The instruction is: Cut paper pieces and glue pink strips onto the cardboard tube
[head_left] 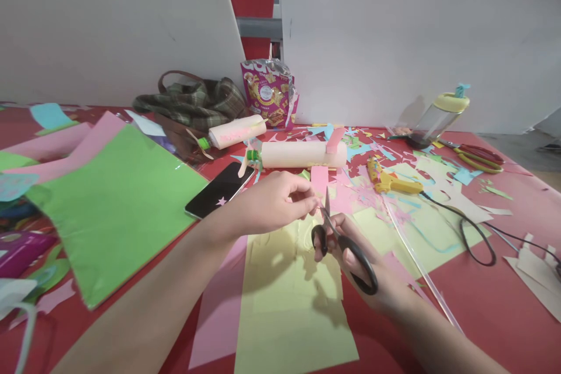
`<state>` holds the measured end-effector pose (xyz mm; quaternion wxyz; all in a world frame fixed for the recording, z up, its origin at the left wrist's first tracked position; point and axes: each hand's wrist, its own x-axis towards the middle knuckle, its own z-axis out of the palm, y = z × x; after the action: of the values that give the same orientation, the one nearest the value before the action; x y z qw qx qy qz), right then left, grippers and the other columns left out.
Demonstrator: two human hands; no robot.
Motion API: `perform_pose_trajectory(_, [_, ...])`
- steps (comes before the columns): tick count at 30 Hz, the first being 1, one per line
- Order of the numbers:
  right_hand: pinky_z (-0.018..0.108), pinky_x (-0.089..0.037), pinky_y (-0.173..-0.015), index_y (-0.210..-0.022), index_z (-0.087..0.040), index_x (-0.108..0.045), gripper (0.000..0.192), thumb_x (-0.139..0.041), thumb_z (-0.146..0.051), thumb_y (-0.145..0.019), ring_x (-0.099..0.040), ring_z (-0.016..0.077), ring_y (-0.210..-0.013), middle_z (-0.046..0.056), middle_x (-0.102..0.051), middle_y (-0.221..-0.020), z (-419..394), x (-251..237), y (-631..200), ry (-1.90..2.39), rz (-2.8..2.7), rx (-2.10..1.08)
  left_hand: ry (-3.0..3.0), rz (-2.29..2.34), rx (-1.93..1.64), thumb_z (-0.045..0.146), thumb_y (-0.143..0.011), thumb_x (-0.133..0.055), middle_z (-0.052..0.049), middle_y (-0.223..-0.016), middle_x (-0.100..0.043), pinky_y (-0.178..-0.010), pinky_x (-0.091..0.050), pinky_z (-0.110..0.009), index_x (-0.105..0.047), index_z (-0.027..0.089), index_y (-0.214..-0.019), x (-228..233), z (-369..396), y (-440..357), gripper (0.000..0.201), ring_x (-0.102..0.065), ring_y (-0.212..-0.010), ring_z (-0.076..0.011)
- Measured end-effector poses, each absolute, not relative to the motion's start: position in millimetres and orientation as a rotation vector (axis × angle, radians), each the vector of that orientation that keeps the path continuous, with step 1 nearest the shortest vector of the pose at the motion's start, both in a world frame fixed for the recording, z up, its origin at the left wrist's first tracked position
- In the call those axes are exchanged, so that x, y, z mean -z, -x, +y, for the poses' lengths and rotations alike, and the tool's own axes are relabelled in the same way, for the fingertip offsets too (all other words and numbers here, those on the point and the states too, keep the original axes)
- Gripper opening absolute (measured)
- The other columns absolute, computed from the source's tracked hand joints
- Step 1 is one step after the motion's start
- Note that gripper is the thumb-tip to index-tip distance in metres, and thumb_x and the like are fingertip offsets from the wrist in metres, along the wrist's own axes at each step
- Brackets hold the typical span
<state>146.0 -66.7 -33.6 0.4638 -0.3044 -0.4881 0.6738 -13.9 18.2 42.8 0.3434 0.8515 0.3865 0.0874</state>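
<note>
My right hand grips a pair of scissors by its black handles, the blades pointing up and slightly parted. Just left of the blades, my left hand pinches a tiny piece of pink paper. Below both hands lie yellow paper sheets over a pink sheet. Behind them rests a paper-wrapped bottle with a green cap and a pink strip on top. A black phone with a small pink star on its screen lies to the left of my hands.
A yellow glue gun with a black cord and a clear glue stick lie at right. Green paper covers the left side. At the back are a second wrapped bottle, a snack bag, a plaid bag and a drinking bottle.
</note>
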Motion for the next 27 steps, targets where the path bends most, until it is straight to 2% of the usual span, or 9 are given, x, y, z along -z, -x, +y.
perform_pose_trajectory(20, [0.026,-0.034,-0.069,-0.082,-0.023,-0.035,0.029,-0.053,-0.042,-0.073,-0.042,0.0101,-0.068,-0.002,-0.039,-0.076,-65.2,30.5,-142.8,0.787,-1.156,-1.674,-2.151,1.023,-0.276,0.03,-0.073,-0.041,0.004,-0.055,-0.049,-0.042,-0.028,-0.016,-0.05,0.015,-0.058,-46.9,17.7,15.0,0.022,-0.04,-0.047,-0.0053])
perform_pose_trajectory(27, [0.025,-0.036,-0.064,-0.08,-0.022,-0.034,0.032,-0.056,-0.044,-0.07,-0.041,0.0103,-0.066,-0.002,-0.04,-0.073,-63.9,29.2,-143.2,0.814,-1.165,-1.646,-2.138,1.027,-0.263,0.031,-0.073,-0.041,0.003,-0.056,-0.051,-0.043,-0.029,-0.017,-0.052,0.015,-0.06,-47.9,18.3,14.4,0.023,-0.041,-0.048,-0.006])
